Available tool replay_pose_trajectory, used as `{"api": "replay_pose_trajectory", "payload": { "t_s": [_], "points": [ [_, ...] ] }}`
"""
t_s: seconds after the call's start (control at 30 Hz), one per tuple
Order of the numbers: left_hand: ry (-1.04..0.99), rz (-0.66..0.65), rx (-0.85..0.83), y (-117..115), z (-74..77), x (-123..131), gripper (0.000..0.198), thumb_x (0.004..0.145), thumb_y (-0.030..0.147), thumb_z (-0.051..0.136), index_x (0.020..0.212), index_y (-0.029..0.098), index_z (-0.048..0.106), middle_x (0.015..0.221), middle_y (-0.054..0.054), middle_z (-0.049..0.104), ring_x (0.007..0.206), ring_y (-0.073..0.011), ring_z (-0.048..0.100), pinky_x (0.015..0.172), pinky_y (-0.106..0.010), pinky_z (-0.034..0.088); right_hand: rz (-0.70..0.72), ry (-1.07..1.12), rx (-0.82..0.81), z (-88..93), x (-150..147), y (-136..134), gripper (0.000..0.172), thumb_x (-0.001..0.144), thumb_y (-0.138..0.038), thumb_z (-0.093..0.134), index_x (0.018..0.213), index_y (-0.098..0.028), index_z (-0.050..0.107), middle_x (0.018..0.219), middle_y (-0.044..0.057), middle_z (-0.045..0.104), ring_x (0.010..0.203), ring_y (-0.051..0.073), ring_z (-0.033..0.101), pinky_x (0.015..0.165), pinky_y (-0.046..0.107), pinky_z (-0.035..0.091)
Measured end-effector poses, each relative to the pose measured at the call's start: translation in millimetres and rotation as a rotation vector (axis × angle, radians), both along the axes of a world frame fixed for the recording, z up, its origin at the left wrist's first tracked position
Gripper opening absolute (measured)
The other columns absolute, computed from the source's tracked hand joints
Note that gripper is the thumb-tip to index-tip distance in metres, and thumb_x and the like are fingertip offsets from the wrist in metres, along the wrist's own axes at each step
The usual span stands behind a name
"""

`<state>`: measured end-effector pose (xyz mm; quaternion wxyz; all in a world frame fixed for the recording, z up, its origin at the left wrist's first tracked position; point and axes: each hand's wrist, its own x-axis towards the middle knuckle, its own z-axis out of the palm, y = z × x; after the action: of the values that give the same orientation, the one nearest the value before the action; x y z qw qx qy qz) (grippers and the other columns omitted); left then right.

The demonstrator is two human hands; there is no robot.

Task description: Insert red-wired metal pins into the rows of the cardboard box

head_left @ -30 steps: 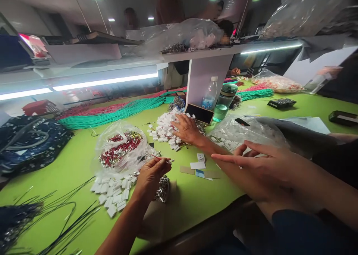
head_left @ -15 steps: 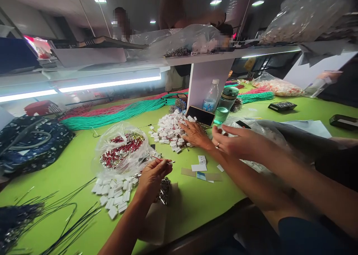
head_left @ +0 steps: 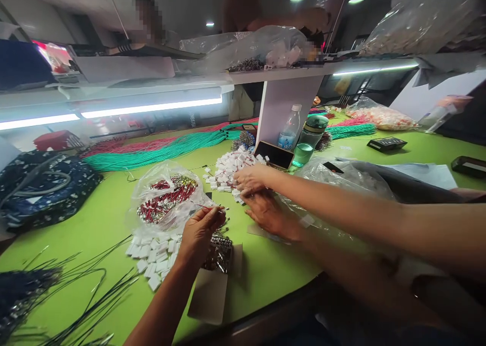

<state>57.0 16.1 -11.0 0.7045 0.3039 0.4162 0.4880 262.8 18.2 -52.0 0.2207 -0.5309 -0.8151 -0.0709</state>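
My left hand (head_left: 200,228) is closed in a pinch on a thin red cord (head_left: 199,205) with a small metal end, held above an open cardboard box (head_left: 208,296) of shiny metal parts. My right hand (head_left: 271,217) is smeared by motion near the pile of white tags on red cords (head_left: 231,166); whether anything is in its fingers is unclear. A co-worker's hand (head_left: 252,177) reaches over mine to that pile. Left of the box lie loose white tags (head_left: 152,252), below a clear plastic bag (head_left: 136,204) of red cords with metal ends.
Behind the pile are a phone (head_left: 275,155), a water bottle (head_left: 289,128) and a green-tinted cup (head_left: 309,141). Teal cords (head_left: 159,154) stretch along the back. Dark cords (head_left: 94,285) lie at front left. A plastic bag (head_left: 341,176) sits under the co-worker's arm.
My right hand has drawn back from the tag pile towards me. The co-worker's hand has moved left onto the pile. My left hand, still pinching the cord, has shifted slightly up and left.
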Motion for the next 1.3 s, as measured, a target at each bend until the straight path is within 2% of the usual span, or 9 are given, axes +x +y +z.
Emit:
{"api": "replay_pose_trajectory", "payload": {
  "t_s": [0.1,0.23,0.47,0.57,0.63,0.8,0.97,1.13,1.3],
  "points": [
    [0.009,0.041,0.008,3,0.9,-3,0.03,0.052,0.028,0.084,0.07,0.012,0.065,0.075,-0.003,0.069,0.066,-0.0098,0.063,0.073,-0.023,0.053,-0.052,0.04,-0.01,-12.1,0,-13,0.052,0.08,-0.02,0.061,0.131,-0.018,0.05,0.139,0.018,0.043,0.131,0.04,0.034,0.107,0.057,0.03],
    [0.019,0.031,0.009,4,1.9,-2,0.029,0.052,0.028,0.084,0.07,0.013,0.066,0.075,-0.003,0.069,0.066,-0.0098,0.063,0.074,-0.024,0.053,-0.056,0.095,-0.025,-10.7,2,-23,0.041,0.082,-0.02,0.057,0.123,-0.018,0.057,0.132,0.019,0.051,0.124,0.041,0.044,0.102,0.059,0.036],
    [0.011,0.044,-0.004,2,1.5,0,0.035,0.046,0.03,0.086,0.069,0.012,0.066,0.075,-0.002,0.069,0.067,-0.009,0.063,0.074,-0.022,0.052,0.153,0.436,-0.09,24.8,-23,-38,0.025,0.09,-0.022,0.046,0.112,-0.018,0.058,0.101,0.012,0.068,0.096,0.025,0.064,0.086,0.042,0.05],
    [0.038,0.024,0.03,1,1.2,0,0.035,0.049,0.032,0.085,0.071,0.012,0.067,0.076,-0.004,0.07,0.069,-0.0112,0.064,0.075,-0.024,0.052,0.147,0.672,-0.195,39.3,-37,-34,0.023,0.091,-0.029,0.047,0.109,-0.017,0.056,0.084,0.006,0.067,0.076,0.019,0.064,0.069,0.032,0.051],
    [0.038,0.009,0.044,0,1.2,-1,0.035,0.049,0.033,0.085,0.071,0.012,0.067,0.075,-0.004,0.07,0.069,-0.0119,0.065,0.074,-0.024,0.052,0.196,0.816,-0.265,44.0,-44,-29,0.021,0.089,-0.031,0.051,0.102,-0.017,0.058,0.08,0.003,0.066,0.072,0.017,0.063,0.066,0.03,0.049],
    [0.044,-0.016,0.049,-4,2.8,-8,0.032,0.055,0.033,0.083,0.075,0.012,0.068,0.071,-0.004,0.07,0.068,-0.0107,0.064,0.069,-0.02,0.051,0.293,0.94,-0.302,42.1,-53,-21,0.013,0.084,-0.028,0.056,0.089,-0.018,0.063,0.083,0.002,0.066,0.077,0.015,0.06,0.07,0.027,0.047],
    [0.103,-0.022,0.022,-12,1.1,-16,0.035,0.055,0.035,0.083,0.077,0.011,0.07,0.072,-0.005,0.071,0.069,-0.0124,0.064,0.069,-0.021,0.051,0.313,0.998,-0.412,36.7,-56,-22,0.014,0.083,-0.028,0.056,0.091,-0.018,0.062,0.073,-0.001,0.062,0.063,0.011,0.056,0.06,0.024,0.045],
    [0.147,-0.047,0.055,-16,-6.3,-18,0.032,0.061,0.035,0.08,0.082,0.013,0.071,0.079,-0.005,0.071,0.074,-0.0121,0.064,0.071,-0.02,0.05,0.302,0.965,-0.324,35.5,-55,-24,0.007,0.08,-0.024,0.056,0.081,-0.018,0.06,0.071,-0.001,0.059,0.064,0.011,0.054,0.059,0.024,0.043],
    [0.152,0.0,0.046,-20,-9.3,-15,0.03,0.062,0.035,0.079,0.081,0.013,0.072,0.085,-0.006,0.072,0.076,-0.0126,0.065,0.073,-0.02,0.05,0.304,1.154,-0.502,33.7,-56,-25,0.008,0.078,-0.026,0.055,0.079,-0.018,0.054,0.066,-0.003,0.054,0.059,0.011,0.053,0.057,0.024,0.044]
  ]
}}
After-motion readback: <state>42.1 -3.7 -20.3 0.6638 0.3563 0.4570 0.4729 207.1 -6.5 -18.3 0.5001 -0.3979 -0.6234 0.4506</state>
